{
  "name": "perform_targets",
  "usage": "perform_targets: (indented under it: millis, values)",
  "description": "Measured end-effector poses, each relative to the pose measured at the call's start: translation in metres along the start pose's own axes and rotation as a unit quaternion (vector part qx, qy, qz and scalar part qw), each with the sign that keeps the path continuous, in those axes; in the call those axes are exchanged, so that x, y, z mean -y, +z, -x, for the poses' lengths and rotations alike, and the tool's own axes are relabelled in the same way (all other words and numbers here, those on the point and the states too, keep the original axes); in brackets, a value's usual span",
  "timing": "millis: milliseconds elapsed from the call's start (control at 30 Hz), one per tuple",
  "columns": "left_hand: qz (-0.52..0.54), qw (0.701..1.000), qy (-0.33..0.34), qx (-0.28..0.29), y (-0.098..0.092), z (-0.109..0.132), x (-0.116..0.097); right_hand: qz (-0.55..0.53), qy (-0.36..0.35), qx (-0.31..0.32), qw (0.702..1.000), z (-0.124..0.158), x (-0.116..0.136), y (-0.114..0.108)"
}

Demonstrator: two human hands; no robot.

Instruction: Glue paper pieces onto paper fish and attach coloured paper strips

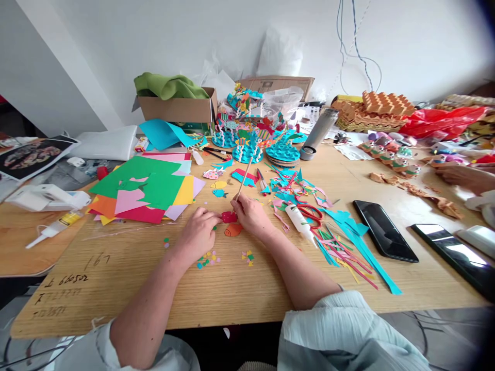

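Note:
My right hand is closed around a thin wooden stick, which slants up and away from the fingers. Its lower end is at a small dark-red paper cutout on the table. At the cutout's left end, my left hand has its fingertips closed on the edge. Just below lies an orange paper fish with a drawn face. Yellow and blue paper fish lie beyond the hands. Small paper dots are scattered nearer me.
Colored paper sheets are piled on the left. To the right lie a white glue bottle, red-handled scissors, paper strips and a black phone. Blue paper models stand behind. Another person's hand is far right.

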State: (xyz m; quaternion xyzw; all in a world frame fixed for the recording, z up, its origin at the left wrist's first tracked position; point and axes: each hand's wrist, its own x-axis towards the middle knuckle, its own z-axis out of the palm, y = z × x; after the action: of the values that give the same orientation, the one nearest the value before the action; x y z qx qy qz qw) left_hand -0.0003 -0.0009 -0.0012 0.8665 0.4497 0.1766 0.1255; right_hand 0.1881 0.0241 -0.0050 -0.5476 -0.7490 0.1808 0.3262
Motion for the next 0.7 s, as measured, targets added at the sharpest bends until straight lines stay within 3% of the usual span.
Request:
perform_targets:
  millis: [333, 700]
  values:
    - [0.001, 1.0, 0.009, -0.004, -0.0009, -0.0002, -0.0011, -0.088, 0.011, -0.064, 0.994, 0.0013, -0.0039, 0.0001]
    - [-0.001, 1.0, 0.006, 0.002, 0.0002, 0.0006, 0.0011, -0.052, 0.013, -0.018, 0.998, 0.0003, -0.0018, 0.0025]
